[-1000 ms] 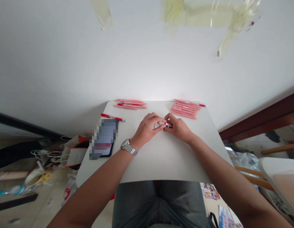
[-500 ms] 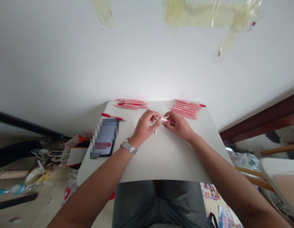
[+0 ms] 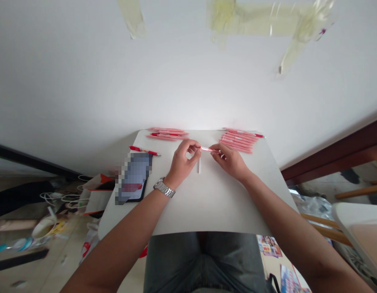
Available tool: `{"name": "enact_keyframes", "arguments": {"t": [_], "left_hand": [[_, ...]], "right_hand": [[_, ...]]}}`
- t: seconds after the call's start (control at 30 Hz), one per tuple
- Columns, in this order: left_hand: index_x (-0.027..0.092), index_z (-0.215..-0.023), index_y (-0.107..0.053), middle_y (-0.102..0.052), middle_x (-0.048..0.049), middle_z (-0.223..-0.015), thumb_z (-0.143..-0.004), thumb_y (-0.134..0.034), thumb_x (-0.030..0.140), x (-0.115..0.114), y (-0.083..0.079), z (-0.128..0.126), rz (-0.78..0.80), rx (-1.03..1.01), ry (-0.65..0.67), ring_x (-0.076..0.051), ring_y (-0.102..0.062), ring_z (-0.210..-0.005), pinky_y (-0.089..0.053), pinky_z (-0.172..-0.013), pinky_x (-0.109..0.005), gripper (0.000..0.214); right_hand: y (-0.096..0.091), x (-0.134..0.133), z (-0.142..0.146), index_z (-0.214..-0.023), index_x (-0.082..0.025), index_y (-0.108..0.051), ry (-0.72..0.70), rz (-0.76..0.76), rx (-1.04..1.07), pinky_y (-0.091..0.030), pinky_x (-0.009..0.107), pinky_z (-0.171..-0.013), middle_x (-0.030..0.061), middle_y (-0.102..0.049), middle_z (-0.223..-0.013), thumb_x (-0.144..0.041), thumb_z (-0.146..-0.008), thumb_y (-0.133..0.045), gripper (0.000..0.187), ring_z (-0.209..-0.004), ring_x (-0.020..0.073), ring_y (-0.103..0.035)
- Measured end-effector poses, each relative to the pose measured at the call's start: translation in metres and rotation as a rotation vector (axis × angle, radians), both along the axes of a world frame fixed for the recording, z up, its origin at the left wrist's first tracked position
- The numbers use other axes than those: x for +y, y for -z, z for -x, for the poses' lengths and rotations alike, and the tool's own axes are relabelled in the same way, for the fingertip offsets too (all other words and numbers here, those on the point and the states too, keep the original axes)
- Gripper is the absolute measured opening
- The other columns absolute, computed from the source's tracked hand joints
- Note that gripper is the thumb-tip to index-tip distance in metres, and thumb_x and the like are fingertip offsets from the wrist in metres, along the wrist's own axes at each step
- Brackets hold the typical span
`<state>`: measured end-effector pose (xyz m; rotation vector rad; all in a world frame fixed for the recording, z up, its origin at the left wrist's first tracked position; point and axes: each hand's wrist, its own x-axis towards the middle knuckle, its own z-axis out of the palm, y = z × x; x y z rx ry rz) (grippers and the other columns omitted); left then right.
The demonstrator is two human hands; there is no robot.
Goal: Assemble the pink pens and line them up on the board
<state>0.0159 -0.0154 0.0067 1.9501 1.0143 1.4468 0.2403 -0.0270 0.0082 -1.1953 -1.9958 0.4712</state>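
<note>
A pink pen (image 3: 208, 149) is stretched level between my two hands above the white table (image 3: 212, 203). The thumb and forefinger of my left hand (image 3: 184, 158) pinch its left end. My right hand (image 3: 230, 161) is closed around its right end, partly hiding it. Just right of my left thumb, a thin white stick (image 3: 199, 166) lies on the table; I cannot tell what it is. Beyond my right hand several pink pens (image 3: 238, 141) lie in a row, a red-tipped one (image 3: 260, 135) at the far side. More pink pens (image 3: 166, 136) lie beyond my left hand.
A red pen (image 3: 144, 150) lies above a phone (image 3: 136, 177) with a blurred screen, at the table's left side. The white wall (image 3: 188, 81) stands directly behind the table. A bag and cables (image 3: 95, 193) are on the floor at left; another white surface (image 3: 359, 219) is at right.
My left hand has shifted slightly left and up, and the pen is now closer to level. More of the white stick shows on the table.
</note>
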Motion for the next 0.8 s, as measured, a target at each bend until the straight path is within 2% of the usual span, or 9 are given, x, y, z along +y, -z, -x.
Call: {"name": "enact_keyframes", "arguments": {"t": [0.47,0.67,0.8], "left_hand": [[0.023,-0.107,-0.068,-0.073,-0.0021,-0.100,-0.100,-0.068,0.028,-0.0001,-0.0031,0.0002,0.016,0.059,-0.006,-0.016,-0.068,-0.089,-0.053,-0.084,-0.031,0.009],[0.023,-0.106,-0.069,-0.074,-0.0021,-0.101,-0.100,-0.068,0.028,-0.0002,-0.0047,0.0004,0.027,0.064,-0.017,-0.016,-0.068,-0.090,-0.052,-0.083,-0.031,0.008],[0.023,-0.106,-0.069,-0.074,-0.0026,-0.101,-0.100,-0.068,0.029,0.0000,-0.0042,-0.0002,0.022,0.071,-0.021,-0.016,-0.068,-0.088,-0.053,-0.082,-0.032,0.008]], "right_hand": [[0.0002,0.0005,-0.0001,-0.112,-0.026,-0.068,0.021,0.019,0.045,-0.053,0.031,-0.070,0.0040,-0.073,-0.096,-0.040,-0.104,-0.058,0.019,-0.076,0.0172,-0.067],[0.0028,0.0050,-0.0004,-0.114,-0.025,-0.066,0.121,0.146,0.232,-0.056,0.032,-0.068,0.0048,-0.073,-0.100,-0.053,-0.098,-0.066,0.033,-0.073,0.0160,-0.067],[0.0052,0.0094,-0.0015,-0.113,-0.025,-0.064,0.124,0.290,0.441,-0.055,0.030,-0.061,0.0031,-0.073,-0.093,-0.059,-0.093,-0.071,0.041,-0.068,0.0150,-0.067]]}}
